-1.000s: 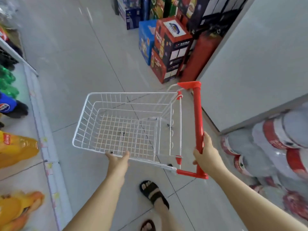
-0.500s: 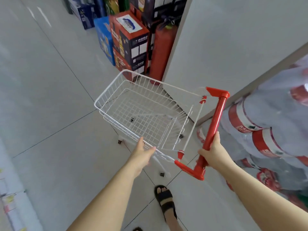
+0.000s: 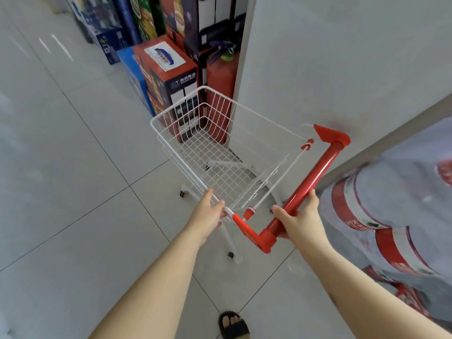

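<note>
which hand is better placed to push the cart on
Right. The right hand grips the red handle at the back of the cart, so it can likely push straight on. The left hand holds only the thin side rim.

Bare forearms, black slide sandal (image 3: pixel 234 327)
</note>
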Demonstrator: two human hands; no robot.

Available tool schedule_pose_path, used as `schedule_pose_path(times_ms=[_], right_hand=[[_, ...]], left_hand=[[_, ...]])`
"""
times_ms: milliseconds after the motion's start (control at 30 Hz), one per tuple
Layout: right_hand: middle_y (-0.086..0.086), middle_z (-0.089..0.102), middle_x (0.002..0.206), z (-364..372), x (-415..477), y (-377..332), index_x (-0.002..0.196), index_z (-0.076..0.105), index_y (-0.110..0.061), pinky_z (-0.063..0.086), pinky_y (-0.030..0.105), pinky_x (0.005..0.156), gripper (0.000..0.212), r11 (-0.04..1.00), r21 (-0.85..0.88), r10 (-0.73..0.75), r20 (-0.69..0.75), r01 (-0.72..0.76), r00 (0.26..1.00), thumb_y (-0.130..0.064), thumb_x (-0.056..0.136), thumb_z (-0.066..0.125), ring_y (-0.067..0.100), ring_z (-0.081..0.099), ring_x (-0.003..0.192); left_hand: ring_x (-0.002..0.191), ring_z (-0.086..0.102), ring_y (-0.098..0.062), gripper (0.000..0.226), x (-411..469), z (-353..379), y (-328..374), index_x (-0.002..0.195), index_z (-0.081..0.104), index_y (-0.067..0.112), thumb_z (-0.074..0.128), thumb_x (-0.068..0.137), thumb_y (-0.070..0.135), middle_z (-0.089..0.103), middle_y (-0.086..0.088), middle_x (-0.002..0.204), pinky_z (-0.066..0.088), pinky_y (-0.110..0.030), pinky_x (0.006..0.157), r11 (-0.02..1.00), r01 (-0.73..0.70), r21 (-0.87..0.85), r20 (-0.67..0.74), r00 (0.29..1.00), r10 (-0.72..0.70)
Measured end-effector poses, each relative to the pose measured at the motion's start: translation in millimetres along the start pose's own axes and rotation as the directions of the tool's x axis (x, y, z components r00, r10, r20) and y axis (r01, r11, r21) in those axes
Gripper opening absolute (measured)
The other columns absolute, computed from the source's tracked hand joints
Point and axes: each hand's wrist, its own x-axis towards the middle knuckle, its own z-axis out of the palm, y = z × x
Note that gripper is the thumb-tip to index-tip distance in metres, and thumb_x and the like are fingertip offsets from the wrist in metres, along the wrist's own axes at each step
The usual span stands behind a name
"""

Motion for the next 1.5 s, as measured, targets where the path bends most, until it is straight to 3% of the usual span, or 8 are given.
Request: schedule_pose_path(times_ms=[233, 433, 567, 700, 833, 1133, 1367, 1500], right_hand=[[0.019, 0.064, 0.092, 14, 23, -12, 0.147, -0.009, -0.023, 0.049, 0.017, 0.041, 0.095, 0.993, 0.112, 0.026, -0.034, -0.022, 0.999, -0.019, 0.086, 0.065, 0.025, 0.068, 0.068], [0.004, 0.057, 0.084, 34, 36, -22, 0.145, -0.010, -0.021, 0.059, 0.038, 0.061, 0.096, 0.986, 0.163, 0.046, -0.052, -0.037, 0.998, -0.021, 0.086, 0.065, 0.028, 0.068, 0.076], [0.007, 0.061, 0.092, 30, 31, -28, 0.145, -0.012, -0.023, 0.058, 0.041, 0.068, 0.094, 0.988, 0.085, 0.131, 0.000, -0.131, 0.991, -0.026, 0.088, 0.062, 0.030, 0.068, 0.070], [0.010, 0.059, 0.112, 1, 1, -43, 0.141, 0.023, -0.014, 0.053, 0.043, 0.081, 0.069, 0.955, -0.283, 0.110, 0.052, -0.091, 0.993, -0.033, 0.087, 0.060, 0.030, 0.063, 0.092], [0.004, 0.063, 0.097, -7, -63, -83, 0.119, 0.055, -0.014, 0.043, 0.027, 0.060, 0.036, 0.871, -0.454, -0.078, 0.250, 0.188, 0.965, -0.028, 0.085, 0.057, 0.019, 0.058, 0.078], [-0.006, 0.059, 0.091, 119, -254, -135, 0.122, 0.056, -0.017, 0.039, 0.019, 0.071, 0.034, 0.544, -0.254, -0.180, 0.896, 0.800, 0.406, -0.024, 0.088, 0.060, 0.011, 0.055, 0.086], [-0.013, 0.058, 0.088, 206, -427, -100, 0.122, 0.055, -0.022, 0.041, 0.019, 0.078, 0.034, 0.290, 0.077, -0.022, 0.997, 0.954, -0.073, -0.030, 0.089, 0.060, 0.006, 0.052, 0.084], [-0.007, 0.056, 0.093, 229, -494, -60, 0.120, 0.056, -0.020, 0.040, 0.008, 0.067, 0.033, 0.238, 0.189, 0.118, 0.968, 0.953, -0.222, -0.031, 0.089, 0.060, 0.007, 0.051, 0.085]], left_hand=[[0.091, 0.059, -0.012, 0.045, 35, 2, 26, 0.146, 0.029, 0.026, 0.036, 0.102, 0.017, 0.044, 0.000, 0.140, 0.045, -0.031, 0.090, 0.999, -0.036, -0.016, -0.045, 0.998, 0.035], [0.124, 0.051, -0.019, 0.040, 47, -3, 29, 0.142, 0.038, 0.022, 0.033, 0.103, 0.024, 0.045, 0.001, 0.144, 0.038, -0.038, 0.106, 0.992, -0.004, -0.127, -0.024, 1.000, 0.001], [0.129, 0.045, -0.016, 0.042, 13, -6, 40, 0.142, 0.037, 0.022, 0.037, 0.101, 0.030, 0.044, 0.004, 0.143, 0.034, -0.038, 0.109, 0.993, -0.081, 0.088, -0.017, 0.996, 0.082], [0.125, 0.048, -0.019, 0.040, -58, -20, 51, 0.140, 0.040, 0.017, 0.041, 0.100, 0.023, 0.048, -0.002, 0.140, 0.032, -0.036, 0.110, 0.962, -0.139, 0.234, -0.025, 0.989, 0.148], [0.120, 0.053, -0.015, 0.038, -143, -48, 51, 0.137, 0.044, 0.019, 0.043, 0.099, 0.023, 0.052, 0.001, 0.135, 0.035, -0.023, 0.101, 0.953, -0.138, 0.270, -0.115, 0.978, 0.174], [0.104, 0.061, -0.010, 0.028, -341, -150, -26, 0.123, 0.060, 0.019, 0.049, 0.096, 0.019, 0.065, 0.002, 0.117, 0.044, -0.018, 0.087, 0.984, -0.121, 0.130, -0.691, 0.701, 0.178], [0.100, 0.059, -0.009, 0.024, -493, -204, -131, 0.118, 0.058, 0.025, 0.049, 0.096, 0.017, 0.062, 0.005, 0.112, 0.042, -0.014, 0.082, 0.979, -0.134, -0.153, -0.932, 0.349, -0.097], [0.096, 0.057, -0.007, 0.021, -547, -206, -185, 0.110, 0.057, 0.029, 0.048, 0.097, 0.016, 0.060, 0.009, 0.108, 0.043, -0.020, 0.083, 0.945, -0.137, -0.297, -0.938, 0.226, -0.262]])
